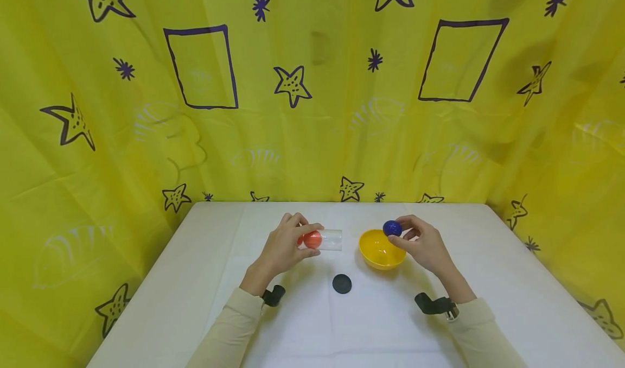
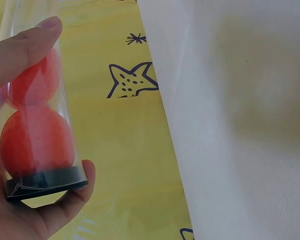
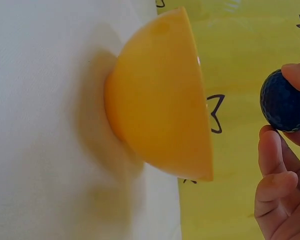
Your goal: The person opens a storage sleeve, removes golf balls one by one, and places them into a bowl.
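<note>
My left hand (image 1: 285, 243) grips a clear plastic tube (image 1: 333, 240) held on its side above the table, its free end pointing right. Inside it sit two orange-red balls (image 2: 37, 142), one against the black end cap (image 2: 47, 183) in the left wrist view. Thumb and fingers of my right hand (image 1: 426, 247) pinch a dark blue dimpled golf ball (image 3: 285, 102). That ball is over the back right rim of a yellow bowl (image 1: 378, 251), apart from it in the right wrist view. The bowl stands upright on the table.
A black round lid (image 1: 342, 284) lies flat on the white-covered table (image 1: 303, 330), in front of and between the hands. Behind and beside the table hangs a yellow curtain (image 1: 327, 140) with starfish drawings. Each wrist wears a black camera mount.
</note>
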A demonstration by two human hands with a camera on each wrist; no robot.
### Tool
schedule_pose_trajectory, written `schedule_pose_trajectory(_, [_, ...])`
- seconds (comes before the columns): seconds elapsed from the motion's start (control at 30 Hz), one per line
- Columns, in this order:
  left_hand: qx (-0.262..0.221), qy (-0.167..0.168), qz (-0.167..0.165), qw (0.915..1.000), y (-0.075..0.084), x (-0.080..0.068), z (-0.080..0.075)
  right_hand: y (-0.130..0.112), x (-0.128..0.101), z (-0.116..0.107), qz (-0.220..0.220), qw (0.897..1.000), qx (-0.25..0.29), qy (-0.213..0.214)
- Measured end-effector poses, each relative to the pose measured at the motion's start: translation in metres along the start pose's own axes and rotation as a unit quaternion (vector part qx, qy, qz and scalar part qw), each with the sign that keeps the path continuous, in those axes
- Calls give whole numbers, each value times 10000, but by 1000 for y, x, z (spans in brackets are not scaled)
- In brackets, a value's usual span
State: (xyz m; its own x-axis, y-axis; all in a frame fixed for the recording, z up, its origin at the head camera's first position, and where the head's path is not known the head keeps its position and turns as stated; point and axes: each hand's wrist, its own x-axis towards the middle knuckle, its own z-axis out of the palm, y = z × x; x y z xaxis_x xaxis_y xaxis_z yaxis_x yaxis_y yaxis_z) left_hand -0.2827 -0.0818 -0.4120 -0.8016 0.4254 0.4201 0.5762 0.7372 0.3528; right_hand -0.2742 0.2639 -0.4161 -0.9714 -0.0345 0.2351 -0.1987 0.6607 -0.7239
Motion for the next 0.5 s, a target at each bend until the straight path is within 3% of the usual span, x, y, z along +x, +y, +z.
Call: schedule_pose_trajectory(0.5, [35, -50, -41, 10000, 2, 0, 0, 12, 2, 6, 214, 9995, -63, -235])
